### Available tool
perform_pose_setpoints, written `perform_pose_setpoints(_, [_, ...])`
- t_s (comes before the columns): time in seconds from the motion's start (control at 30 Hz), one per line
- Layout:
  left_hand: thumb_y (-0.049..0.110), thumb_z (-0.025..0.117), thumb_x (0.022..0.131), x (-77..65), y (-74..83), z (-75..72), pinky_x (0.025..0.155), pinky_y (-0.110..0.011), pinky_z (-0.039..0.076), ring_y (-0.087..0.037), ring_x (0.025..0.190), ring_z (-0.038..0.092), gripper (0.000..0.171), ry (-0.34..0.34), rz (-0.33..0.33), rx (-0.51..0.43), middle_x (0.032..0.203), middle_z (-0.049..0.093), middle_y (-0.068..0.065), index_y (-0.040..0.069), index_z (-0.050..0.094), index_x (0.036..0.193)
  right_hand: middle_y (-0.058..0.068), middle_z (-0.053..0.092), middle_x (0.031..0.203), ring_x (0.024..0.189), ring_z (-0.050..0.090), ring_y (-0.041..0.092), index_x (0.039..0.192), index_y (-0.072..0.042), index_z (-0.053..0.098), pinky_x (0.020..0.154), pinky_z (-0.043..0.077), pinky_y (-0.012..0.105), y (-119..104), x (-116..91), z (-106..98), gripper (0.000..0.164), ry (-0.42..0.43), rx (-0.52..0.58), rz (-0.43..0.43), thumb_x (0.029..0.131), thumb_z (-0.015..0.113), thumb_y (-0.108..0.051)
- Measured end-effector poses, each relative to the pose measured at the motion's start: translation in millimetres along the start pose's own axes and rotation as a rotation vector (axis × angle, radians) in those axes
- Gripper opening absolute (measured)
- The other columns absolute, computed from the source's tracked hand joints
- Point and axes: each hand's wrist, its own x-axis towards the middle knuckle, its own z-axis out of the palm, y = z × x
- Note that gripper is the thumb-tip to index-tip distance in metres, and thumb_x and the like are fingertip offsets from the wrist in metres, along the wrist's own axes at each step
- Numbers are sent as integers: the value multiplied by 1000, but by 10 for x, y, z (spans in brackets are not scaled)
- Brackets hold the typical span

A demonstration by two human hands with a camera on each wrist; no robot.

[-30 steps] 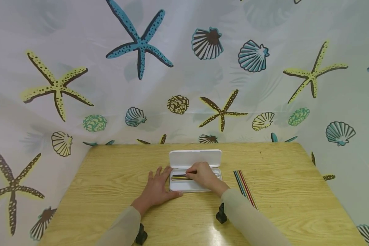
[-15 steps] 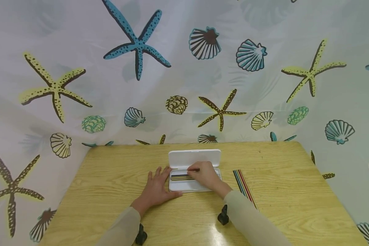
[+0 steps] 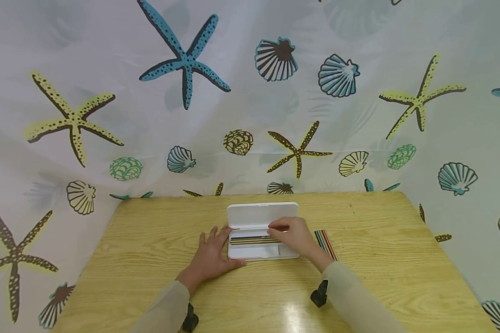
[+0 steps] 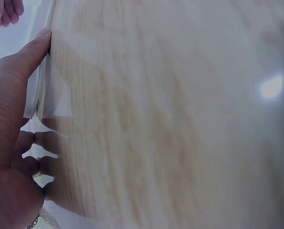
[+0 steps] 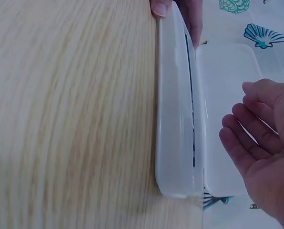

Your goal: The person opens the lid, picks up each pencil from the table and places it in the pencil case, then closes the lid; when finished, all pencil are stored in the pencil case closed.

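A white pencil case (image 3: 254,252) lies on the table with its lid (image 3: 250,215) raised at the back. Several coloured pencils (image 3: 250,241), dark and yellow, lie lengthwise in its rear part. My left hand (image 3: 210,254) rests at the case's left end, fingers spread and fairly straight. Its thumb (image 4: 35,50) touches the front wall. Above the right part of the case is my right hand (image 3: 296,236); in the right wrist view its fingers (image 5: 247,138) are loosely bent, the thumb stands apart, and nothing is held.
More coloured pencils (image 3: 327,245) lie on the table right of the case, partly hidden by the right forearm. A wood-grain table (image 3: 150,231) runs back to a cloth (image 3: 241,106) printed with starfish and shells.
My right hand has moved right along the case, away from the pencils inside, uncovering more of them. The right sleeve now covers part of the loose pencils. My left hand has stayed put.
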Motion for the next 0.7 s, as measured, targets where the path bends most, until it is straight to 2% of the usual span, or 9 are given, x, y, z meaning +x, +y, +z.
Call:
perform_pose_setpoints(0.27, [72, 76, 83, -1, -10, 5, 120, -81, 14, -54, 156, 27, 106, 9, 13, -11, 168, 39, -20, 19, 36, 165, 10, 80, 110, 95, 74, 19, 117, -2, 80, 79, 58, 23, 43, -158, -258, 27, 30, 63, 73, 96, 79, -18])
perform_pose_setpoints(0.6, [72, 78, 82, -1, 4, 2, 121, -80, 12, -53, 157, 26, 106, 10, 5, -25, 168, 39, -20, 19, 37, 164, 10, 80, 112, 100, 73, 22, 120, -2, 79, 82, 58, 23, 230, -350, -535, 28, 87, 5, 75, 96, 79, -17])
perform_pose_setpoints(0.7, [71, 78, 82, -3, 13, -3, 121, -80, 12, -53, 157, 26, 106, 12, 6, -30, 168, 39, -20, 18, 38, 164, 10, 80, 116, 105, 73, 26, 120, -3, 79, 85, 58, 28, 292, -413, -604, 29, 96, -19, 96, 96, 79, -19])
